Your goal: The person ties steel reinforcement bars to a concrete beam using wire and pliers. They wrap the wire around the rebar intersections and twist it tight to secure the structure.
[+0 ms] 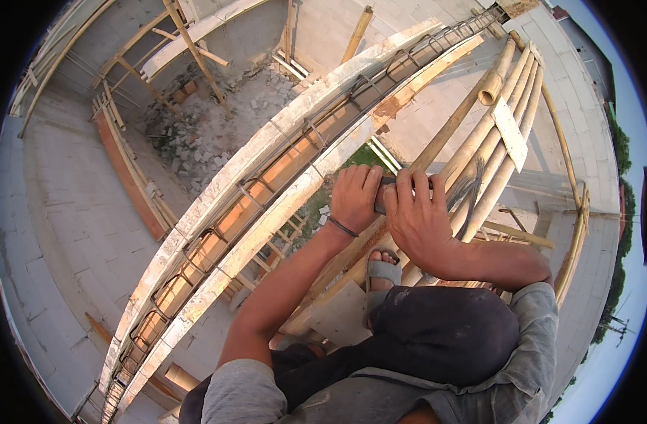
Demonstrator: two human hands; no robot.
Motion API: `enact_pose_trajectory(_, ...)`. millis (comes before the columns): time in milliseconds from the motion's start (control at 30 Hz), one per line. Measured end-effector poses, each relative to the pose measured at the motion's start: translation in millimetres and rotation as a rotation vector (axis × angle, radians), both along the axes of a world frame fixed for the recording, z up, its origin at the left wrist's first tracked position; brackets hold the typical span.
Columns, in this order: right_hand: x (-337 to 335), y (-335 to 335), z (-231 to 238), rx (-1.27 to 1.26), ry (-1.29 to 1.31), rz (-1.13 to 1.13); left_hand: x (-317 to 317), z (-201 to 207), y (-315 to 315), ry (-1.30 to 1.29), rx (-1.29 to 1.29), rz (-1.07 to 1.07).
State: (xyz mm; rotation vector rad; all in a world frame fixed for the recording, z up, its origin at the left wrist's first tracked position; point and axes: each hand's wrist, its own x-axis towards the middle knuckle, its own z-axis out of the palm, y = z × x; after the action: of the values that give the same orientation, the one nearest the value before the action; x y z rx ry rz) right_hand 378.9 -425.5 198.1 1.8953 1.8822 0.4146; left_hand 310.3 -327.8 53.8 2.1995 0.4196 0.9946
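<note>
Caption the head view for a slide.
Left hand and right hand closed on a dark object beside rebar-filled timber formwork and bamboo poles.

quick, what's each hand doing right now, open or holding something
Left hand: closed on a dark tool.
Right hand: closed over the same tool.

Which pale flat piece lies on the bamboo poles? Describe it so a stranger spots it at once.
Find the long, board-sided formwork running diagonally across the picture. Right of its upper half, bamboo poles stretch beyond the right hand toward the upper right. The pale flat piece lies across them, its broad four-sided face unlike the round, yellowish poles.
</note>
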Motion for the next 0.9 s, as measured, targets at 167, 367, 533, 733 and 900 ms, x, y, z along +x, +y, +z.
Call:
enact_pose_trajectory(167,39,-12,-21,-0.109,0.227,-0.125,7,-2,1,0.204,0.010,-0.172)
enact_pose_trajectory(367,120,-28,-90,-0.031,0.530,-0.038,20,-14,-22,0.392,0.282,-0.045)
enact_pose_trajectory(533,187,13,-143,0.019,0.686,0.188,25,-28,-34,0.492,0.374,-0.018)
enact_pose_trajectory(733,173,1,-130,-0.017,0.713,0.120,26,-29,-56,0.498,0.444,-0.039)
enact_pose_trajectory(900,77,-63,-90,-0.576,1.300,-0.484,-26,-27,-44,0.161,0.489,-0.159)
